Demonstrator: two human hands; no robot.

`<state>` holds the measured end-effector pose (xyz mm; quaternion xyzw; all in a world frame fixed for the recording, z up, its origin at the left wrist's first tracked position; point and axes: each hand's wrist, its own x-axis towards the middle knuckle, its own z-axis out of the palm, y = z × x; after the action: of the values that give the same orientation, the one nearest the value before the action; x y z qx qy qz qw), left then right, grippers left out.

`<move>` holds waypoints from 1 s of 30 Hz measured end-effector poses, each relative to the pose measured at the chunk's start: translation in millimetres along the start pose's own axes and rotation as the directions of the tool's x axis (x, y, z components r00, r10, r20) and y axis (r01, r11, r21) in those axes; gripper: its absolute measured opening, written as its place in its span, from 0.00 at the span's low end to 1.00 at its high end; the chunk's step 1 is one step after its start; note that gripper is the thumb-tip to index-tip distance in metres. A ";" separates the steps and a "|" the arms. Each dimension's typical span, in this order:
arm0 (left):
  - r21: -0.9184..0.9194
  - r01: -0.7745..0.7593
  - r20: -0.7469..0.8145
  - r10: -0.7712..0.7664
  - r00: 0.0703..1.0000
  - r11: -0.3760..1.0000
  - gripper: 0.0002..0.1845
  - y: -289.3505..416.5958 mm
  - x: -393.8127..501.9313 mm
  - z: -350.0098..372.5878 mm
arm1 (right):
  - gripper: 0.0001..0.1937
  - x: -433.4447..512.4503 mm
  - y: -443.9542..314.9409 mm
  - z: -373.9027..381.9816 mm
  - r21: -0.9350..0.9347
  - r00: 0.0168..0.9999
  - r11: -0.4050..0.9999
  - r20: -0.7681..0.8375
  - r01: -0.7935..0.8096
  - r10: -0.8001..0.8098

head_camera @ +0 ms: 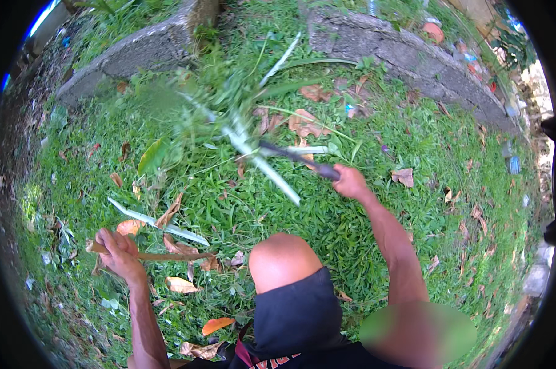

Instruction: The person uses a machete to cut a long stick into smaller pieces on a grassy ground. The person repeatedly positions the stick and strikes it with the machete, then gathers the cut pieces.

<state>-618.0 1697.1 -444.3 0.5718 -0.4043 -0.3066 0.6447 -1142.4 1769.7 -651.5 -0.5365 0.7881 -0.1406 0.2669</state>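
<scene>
My left hand [121,255], at the lower left, is closed around a wooden stick [176,256] that points right, low over the grass. My right hand [351,182] grips the dark handle of a long tool, probably a machete [301,158]; its far part is lost in blur and leaves. Cut green plants [222,87] lie or fly blurred beyond the tool. A pale stalk [273,174] runs diagonally beside it, and another pale stalk [160,222] rests on the grass near my left hand.
A low, broken concrete edging [135,51] curves across the upper left, and a second one [398,50] across the upper right. Dry brown leaves [305,122] are scattered over the grass. My bent knee [285,260] is at bottom centre. Litter lies along the right side.
</scene>
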 end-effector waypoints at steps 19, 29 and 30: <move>-0.041 0.001 0.074 0.002 0.997 0.999 0.16 -34.7 -9.9 34.8 | 0.11 38.0 105.4 -36.1 0.764 0.859 0.549 0.013 -0.339 0.512; 0.021 -0.077 0.223 0.071 0.972 0.997 0.20 -34.4 -38.8 73.8 | 0.08 -47.4 159.3 -1.0 0.875 0.651 0.455 -0.249 -0.167 0.717; 0.007 -0.051 0.238 0.048 0.970 0.999 0.20 -35.4 -43.1 85.3 | 0.06 -36.2 183.3 -14.0 0.937 0.570 0.343 -0.244 -0.072 0.785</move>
<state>-710.9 1686.7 -485.0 0.5248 -0.4949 -0.3539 0.5953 -1281.4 1872.7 -723.3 0.0174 0.7628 -0.6086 0.2177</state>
